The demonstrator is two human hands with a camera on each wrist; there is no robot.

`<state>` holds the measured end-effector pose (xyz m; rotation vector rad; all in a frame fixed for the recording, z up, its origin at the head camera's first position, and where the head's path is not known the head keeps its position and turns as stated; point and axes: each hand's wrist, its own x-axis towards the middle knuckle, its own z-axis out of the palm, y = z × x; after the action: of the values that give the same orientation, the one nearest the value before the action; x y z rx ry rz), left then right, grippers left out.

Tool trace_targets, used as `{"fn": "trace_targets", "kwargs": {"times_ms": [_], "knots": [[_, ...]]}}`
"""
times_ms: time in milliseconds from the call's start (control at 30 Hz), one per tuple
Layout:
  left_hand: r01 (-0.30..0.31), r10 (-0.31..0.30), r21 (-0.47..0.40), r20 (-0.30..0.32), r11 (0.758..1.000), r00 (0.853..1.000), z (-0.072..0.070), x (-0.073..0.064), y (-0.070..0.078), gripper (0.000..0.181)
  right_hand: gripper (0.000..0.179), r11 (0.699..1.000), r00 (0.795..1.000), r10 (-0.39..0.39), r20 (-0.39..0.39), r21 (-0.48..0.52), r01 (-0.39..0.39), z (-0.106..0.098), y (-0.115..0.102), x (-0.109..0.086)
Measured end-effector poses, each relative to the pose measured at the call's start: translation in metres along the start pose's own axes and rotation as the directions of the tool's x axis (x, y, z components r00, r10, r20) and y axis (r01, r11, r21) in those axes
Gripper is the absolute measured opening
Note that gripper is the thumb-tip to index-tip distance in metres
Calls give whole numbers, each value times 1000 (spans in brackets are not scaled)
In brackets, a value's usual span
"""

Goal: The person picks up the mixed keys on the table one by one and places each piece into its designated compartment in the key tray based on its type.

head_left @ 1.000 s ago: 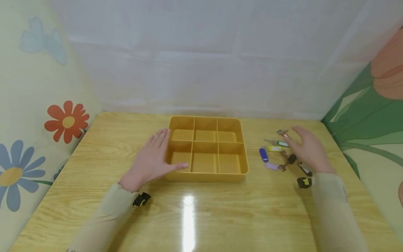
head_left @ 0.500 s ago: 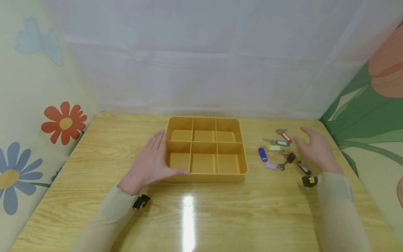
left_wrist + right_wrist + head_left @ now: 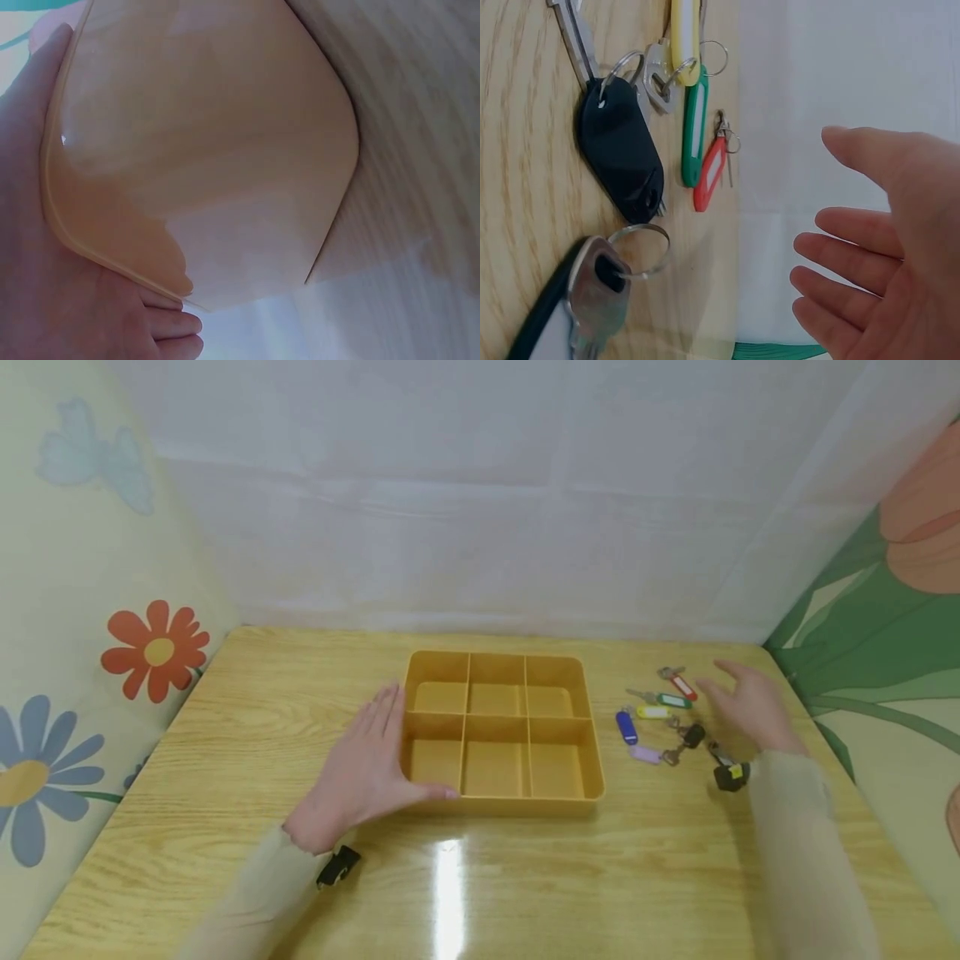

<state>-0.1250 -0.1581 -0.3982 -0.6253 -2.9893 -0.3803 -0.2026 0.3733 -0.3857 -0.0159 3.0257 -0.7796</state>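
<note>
Head: left hand (image 3: 363, 777) touches box (image 3: 517, 807), right hand (image 3: 756, 707) near keys (image 3: 596, 301) (all fingers loose, apparently).

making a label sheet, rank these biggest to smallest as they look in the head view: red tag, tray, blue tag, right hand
1. Tray
2. Right hand
3. Blue tag and red tag: too alike to rank

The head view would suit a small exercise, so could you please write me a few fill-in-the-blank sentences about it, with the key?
1. The yellow box is divided into ____ compartments.
2. The hand touching the box is the person's ____ one.
3. The key tag lying nearest the box is coloured ____.
4. The person's right hand holds ____.

Missing words: six; left; blue; nothing.
</note>
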Motion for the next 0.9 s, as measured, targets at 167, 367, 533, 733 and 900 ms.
{"fn": "trace_targets", "kwargs": {"times_ms": [167,367,533,733,900], "knots": [[9,-9,9,-21,1000,1000,1,-5,6,145,80,999,999,27,45,18,-27,6,1,8],[20,-20,13,-25,1000,999,3,-5,7,145,70,999,996,43,82,11,-44,10,2,19],[11,-11,41,13,999,1000,-1,-4,6,146,60,999,996,42,73,-34,-40,14,2,28],[-16,13,75,47,997,999,-7,-2,4,148,53,995,992,78,96,-74,-71,18,5,37],[-33,28,81,68,996,997,-10,0,-1,150,43,995,993,77,85,-71,-71,22,7,41]]}}
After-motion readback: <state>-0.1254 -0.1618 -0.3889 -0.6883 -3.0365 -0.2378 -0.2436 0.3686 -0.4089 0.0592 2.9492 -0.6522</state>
